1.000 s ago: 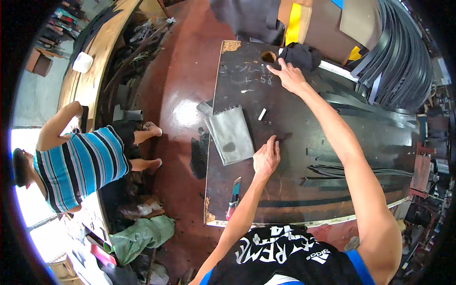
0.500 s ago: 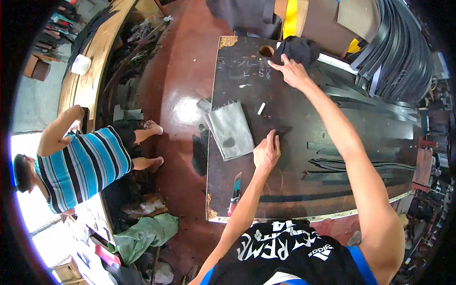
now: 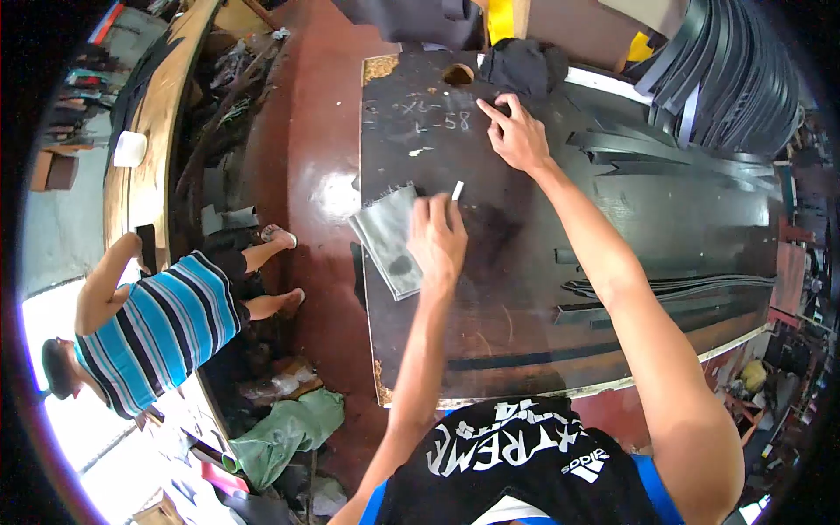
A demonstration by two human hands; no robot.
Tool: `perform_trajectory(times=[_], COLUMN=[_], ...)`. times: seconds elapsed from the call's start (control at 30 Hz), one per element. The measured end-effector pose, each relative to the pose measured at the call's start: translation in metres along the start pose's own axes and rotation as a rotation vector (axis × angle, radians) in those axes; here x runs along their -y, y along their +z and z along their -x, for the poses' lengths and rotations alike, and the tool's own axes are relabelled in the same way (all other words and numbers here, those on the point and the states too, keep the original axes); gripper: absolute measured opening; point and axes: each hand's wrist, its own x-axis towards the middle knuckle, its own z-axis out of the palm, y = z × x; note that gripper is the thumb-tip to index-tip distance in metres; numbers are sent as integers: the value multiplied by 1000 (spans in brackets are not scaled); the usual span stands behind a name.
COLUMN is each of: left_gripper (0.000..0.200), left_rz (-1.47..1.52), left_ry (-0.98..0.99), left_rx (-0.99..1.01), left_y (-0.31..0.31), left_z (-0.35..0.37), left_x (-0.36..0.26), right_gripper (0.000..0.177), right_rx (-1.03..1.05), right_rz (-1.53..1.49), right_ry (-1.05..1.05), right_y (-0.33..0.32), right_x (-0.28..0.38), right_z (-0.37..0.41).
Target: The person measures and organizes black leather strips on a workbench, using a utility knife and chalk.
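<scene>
My left hand (image 3: 437, 238), slightly blurred, is over the right edge of a folded grey cloth (image 3: 385, 238); its bent fingers look apart. A white chalk stick (image 3: 458, 190) lies by its fingertips; contact is unclear. My right hand (image 3: 519, 138) is over the dark tabletop (image 3: 525, 219) beside the chalked marks (image 3: 437, 121), index finger extended, fingers apart and nothing visible in them. Beyond it lies a crumpled black cloth (image 3: 516, 66), next to a round hole (image 3: 458, 75).
Black strips (image 3: 669, 287) lie across the table's right part, with a large coil of strips (image 3: 735, 79) at the back right. A person in a striped shirt (image 3: 166, 328) stands at a wooden bench (image 3: 149, 175) on the left. A green sack (image 3: 293, 433) lies lower left.
My left hand has moved left and up to the cloth and chalk. My right hand has drawn back slightly from the black cloth. The knife is now out of sight. The view has shifted.
</scene>
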Motion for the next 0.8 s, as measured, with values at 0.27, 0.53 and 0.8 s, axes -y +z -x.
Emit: perform_trajectory(times=[0.27, 0.53, 0.8], left_gripper=[21, 16, 15], left_rz=[-262, -209, -309], left_ry=[120, 187, 380], left_rx=[260, 138, 44], left_y=[32, 49, 91], left_z=[-23, -108, -172], left_x=[21, 29, 33], right_gripper=[40, 40, 44], right_rx=[-25, -37, -13], right_rz=[-25, -72, -76], right_ry=[23, 36, 43], right_y=[-1, 3, -2], right_x=[-2, -4, -3], right_z=[0, -1, -1])
